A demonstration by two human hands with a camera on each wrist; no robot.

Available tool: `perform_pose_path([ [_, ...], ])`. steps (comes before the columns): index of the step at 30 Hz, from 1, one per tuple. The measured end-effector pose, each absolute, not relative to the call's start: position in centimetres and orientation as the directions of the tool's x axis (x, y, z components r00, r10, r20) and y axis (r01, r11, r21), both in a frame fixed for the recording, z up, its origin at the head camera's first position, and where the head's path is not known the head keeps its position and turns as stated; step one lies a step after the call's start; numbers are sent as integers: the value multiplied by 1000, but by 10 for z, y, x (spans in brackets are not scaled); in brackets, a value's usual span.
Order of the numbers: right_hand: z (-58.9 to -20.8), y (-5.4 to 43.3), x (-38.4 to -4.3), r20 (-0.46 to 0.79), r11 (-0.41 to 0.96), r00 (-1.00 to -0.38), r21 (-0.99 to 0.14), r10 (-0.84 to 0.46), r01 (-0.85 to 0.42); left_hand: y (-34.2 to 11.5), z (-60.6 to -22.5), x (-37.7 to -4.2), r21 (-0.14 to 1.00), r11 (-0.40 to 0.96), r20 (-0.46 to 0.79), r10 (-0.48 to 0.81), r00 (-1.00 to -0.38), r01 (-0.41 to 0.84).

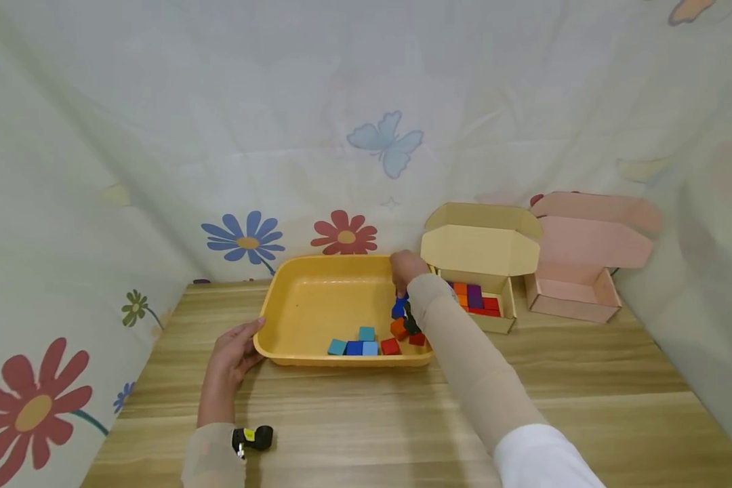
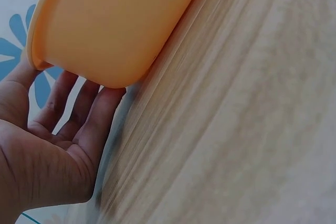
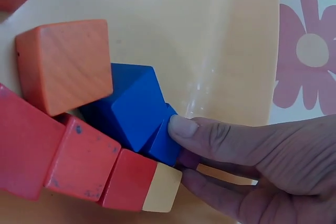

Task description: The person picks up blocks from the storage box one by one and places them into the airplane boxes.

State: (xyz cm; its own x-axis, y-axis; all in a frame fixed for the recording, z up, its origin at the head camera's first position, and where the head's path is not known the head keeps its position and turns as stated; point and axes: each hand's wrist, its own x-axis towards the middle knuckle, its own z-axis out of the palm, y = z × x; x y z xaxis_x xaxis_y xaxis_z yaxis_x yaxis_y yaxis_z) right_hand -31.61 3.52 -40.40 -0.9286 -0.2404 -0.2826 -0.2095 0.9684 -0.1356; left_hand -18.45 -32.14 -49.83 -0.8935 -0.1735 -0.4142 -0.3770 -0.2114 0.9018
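Note:
A yellow plastic tray (image 1: 317,305) lies on the wooden table with several coloured blocks toward its front and right. At its left front corner, my left hand (image 1: 234,349) grips the rim, fingertips against the outer wall in the left wrist view. My right hand (image 1: 407,268) reaches into the tray's right end. In the right wrist view, its thumb and fingers pinch a small blue block (image 3: 163,142); a purple block (image 3: 188,159) shows partly behind the thumb. Beside it are a larger blue block (image 3: 136,106), an orange block (image 3: 73,66), red blocks (image 3: 84,161) and a cream block (image 3: 163,187).
Right of the tray stands an open cream box (image 1: 499,324) holding red, orange and purple blocks, partly behind my right sleeve. Next to it is an open pink box (image 1: 573,305). A floral curtain (image 1: 280,135) hangs behind the wooden table (image 1: 354,420).

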Motion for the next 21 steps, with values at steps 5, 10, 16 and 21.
perform_pose_path([
  [5, -402, 28, -312, -217, 961, -937, -106, -273, -256, -325, -495, -183, 899, -229, -415, -168, -894, -374],
  [10, -399, 27, -308, -184, 955, -937, -48, -297, -293, -321, -489, -180, 898, -242, -409, -151, -900, -368],
  [16, -396, 35, -306, -225, 950, -923, -108, -311, -294, -317, -493, -182, 892, -247, -421, -155, -894, -378],
  [21, -391, 44, -303, -276, 907, -877, -274, -393, -320, -321, -499, -183, 897, -238, -416, -177, -892, -372],
])
